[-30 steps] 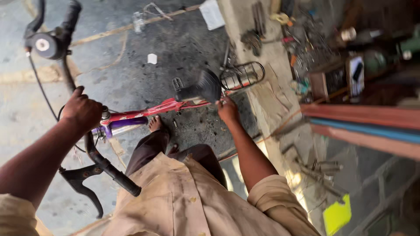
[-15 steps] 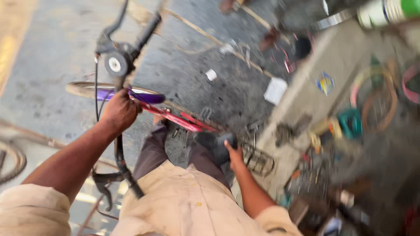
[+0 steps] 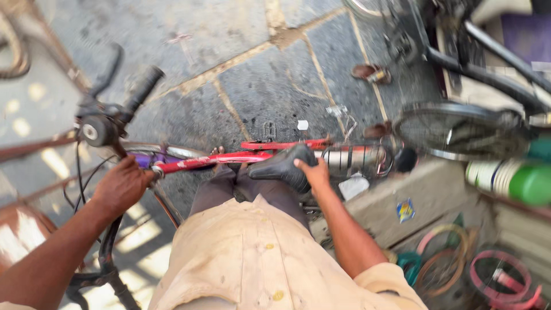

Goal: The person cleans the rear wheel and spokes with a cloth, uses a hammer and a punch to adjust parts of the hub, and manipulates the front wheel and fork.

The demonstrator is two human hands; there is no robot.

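Standing over a red bike, I hold it from above with both hands on a stone-paved floor. My left hand is closed around the front of the frame where it meets the handlebar, knuckles up, fingers curled tight, the forearm reaching in from the lower left with the elbow out of view. My right hand rests on the rear of the black saddle, palm down, fingers folded over its edge in a loose grip, the arm bent and running back toward my right shoulder. The bike lies across my front, bar end to my left, saddle to my right, its top tube passing just ahead of my trousers and pale shirt. A chrome rack sits just behind the saddle. Another wheel stands beyond it, near a green bottle. Coloured tyre hoops lie at the lower right beside a concrete kerb. A black grip points up and away from the bar.
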